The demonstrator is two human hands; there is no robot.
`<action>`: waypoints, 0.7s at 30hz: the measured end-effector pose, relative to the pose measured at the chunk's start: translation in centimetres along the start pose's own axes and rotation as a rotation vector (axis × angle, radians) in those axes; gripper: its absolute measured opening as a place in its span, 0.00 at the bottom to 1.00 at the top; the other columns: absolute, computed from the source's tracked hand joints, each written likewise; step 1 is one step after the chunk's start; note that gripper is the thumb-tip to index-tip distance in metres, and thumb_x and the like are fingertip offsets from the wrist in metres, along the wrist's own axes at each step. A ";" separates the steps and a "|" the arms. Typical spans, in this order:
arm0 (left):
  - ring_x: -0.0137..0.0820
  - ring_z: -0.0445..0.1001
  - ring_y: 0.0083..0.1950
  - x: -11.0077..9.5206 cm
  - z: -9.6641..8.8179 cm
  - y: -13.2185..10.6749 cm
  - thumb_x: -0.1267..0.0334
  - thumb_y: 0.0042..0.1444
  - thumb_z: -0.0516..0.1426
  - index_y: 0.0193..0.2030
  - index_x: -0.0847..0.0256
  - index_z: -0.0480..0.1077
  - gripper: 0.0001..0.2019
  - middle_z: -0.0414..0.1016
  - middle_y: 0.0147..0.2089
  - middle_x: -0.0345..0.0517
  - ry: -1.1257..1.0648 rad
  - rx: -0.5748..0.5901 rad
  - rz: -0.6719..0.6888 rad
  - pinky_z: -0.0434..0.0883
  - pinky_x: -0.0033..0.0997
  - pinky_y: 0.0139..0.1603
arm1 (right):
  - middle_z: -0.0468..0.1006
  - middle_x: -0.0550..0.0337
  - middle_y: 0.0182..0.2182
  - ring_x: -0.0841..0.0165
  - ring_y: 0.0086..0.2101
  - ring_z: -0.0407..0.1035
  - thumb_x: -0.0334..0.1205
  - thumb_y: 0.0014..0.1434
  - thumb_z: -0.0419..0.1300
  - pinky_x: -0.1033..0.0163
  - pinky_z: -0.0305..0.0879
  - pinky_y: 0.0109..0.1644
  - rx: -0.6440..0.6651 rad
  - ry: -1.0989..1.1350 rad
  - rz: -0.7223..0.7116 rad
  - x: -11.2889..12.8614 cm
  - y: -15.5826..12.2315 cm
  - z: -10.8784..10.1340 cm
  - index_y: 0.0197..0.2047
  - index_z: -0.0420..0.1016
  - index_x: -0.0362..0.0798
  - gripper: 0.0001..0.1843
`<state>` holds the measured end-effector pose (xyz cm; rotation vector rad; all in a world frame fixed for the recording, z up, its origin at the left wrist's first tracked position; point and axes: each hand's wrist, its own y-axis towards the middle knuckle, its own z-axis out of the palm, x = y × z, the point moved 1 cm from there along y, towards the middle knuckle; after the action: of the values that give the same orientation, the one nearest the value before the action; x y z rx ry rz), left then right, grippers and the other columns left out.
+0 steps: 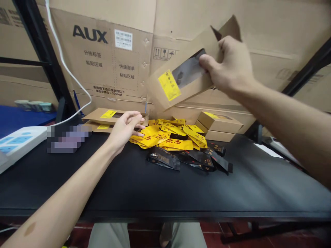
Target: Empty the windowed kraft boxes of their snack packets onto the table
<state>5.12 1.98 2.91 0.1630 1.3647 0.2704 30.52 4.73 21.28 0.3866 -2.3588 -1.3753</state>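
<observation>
Raised above the table, my right hand (pixel 230 65) grips a brown cardboard box (pixel 155 82) with a clear window and a yellow label. The box is tilted, and a flap stands up at its upper end. My left hand (pixel 126 129) is open, fingers loosely apart, at the left edge of a heap of yellow packets (pixel 178 144) with dark lettering. Whether it touches a packet I cannot tell. Black packets (pixel 164 158) lie in front of the yellow ones. Behind my left hand are flat windowed boxes (pixel 97 115), one on top of another.
Two closed boxes (pixel 219 125) are stacked right of the heap. A white power strip (pixel 23 141) and its cable lie on the left. Large cardboard sheets (pixel 134 20) stand along the back, and black metal posts (pixel 38 44) rise at both sides. A white paper (pixel 268 151) lies on the right.
</observation>
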 end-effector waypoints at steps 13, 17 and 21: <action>0.50 0.79 0.61 -0.6 -0.4 -0.1 0.61 0.57 0.66 0.56 0.61 0.76 0.20 0.82 0.59 0.57 -0.238 0.096 -0.024 0.83 0.50 0.54 | 0.82 0.51 0.45 0.57 0.45 0.77 0.58 0.66 0.60 0.43 0.75 0.53 -0.013 0.469 0.219 -1.2 -13.8 8.8 0.46 0.70 0.52 0.18; 0.48 0.80 0.59 -0.2 -0.4 -0.1 0.64 0.53 0.68 0.54 0.61 0.78 0.20 0.83 0.56 0.55 -0.212 0.090 -0.044 0.81 0.45 0.57 | 0.81 0.46 0.48 0.52 0.49 0.76 0.59 0.65 0.61 0.38 0.73 0.56 -0.002 0.391 0.235 -2.1 -15.9 8.5 0.49 0.69 0.51 0.21; 0.45 0.81 0.58 0.0 -0.5 -0.1 0.66 0.51 0.69 0.54 0.62 0.78 0.22 0.84 0.55 0.54 -0.180 0.088 -0.018 0.81 0.41 0.57 | 0.78 0.44 0.58 0.49 0.58 0.73 0.62 0.64 0.61 0.35 0.70 0.62 0.005 0.384 0.193 -2.5 -16.6 7.9 0.60 0.65 0.52 0.30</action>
<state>4.58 1.89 2.82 0.2425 1.1993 0.1762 29.84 3.82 2.73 0.3750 -2.0267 -1.0957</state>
